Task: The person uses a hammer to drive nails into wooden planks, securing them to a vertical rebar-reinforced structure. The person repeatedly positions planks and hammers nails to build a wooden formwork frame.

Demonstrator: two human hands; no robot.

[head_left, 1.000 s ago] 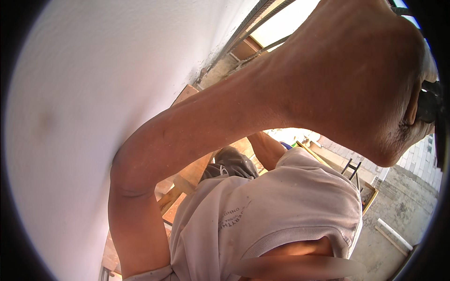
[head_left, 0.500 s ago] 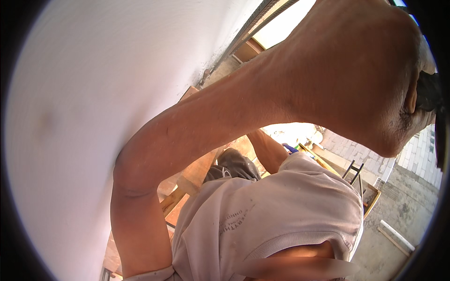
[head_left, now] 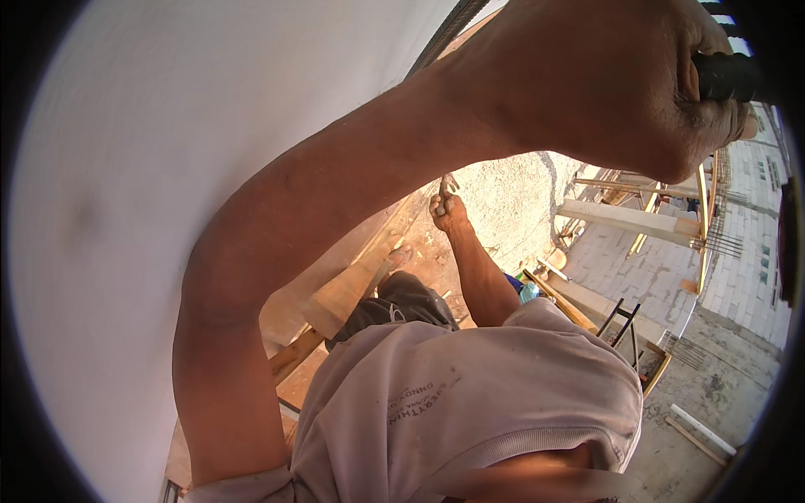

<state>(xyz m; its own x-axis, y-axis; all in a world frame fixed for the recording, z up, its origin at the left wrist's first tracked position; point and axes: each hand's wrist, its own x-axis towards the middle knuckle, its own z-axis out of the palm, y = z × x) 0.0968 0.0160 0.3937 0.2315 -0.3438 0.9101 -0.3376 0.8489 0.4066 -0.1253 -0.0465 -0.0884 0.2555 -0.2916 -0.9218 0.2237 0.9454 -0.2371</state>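
since the earlier frame the view has swung, so the left hand [head_left: 604, 80] now fills the top and the right hand [head_left: 449, 208] shows below, stretched down with something small and metallic pinched in its fingers. the left arm is raised and bent sharply, fist closed tight on a dark bar [head_left: 728, 77] at the upper right, beside the white wall [head_left: 151, 168]. a firm, unshifting hold there would likely steady the low reach.

left arm bent and raised, its hand [head_left: 604, 80] fisted high; right arm stretched down, hand [head_left: 449, 208] closed.
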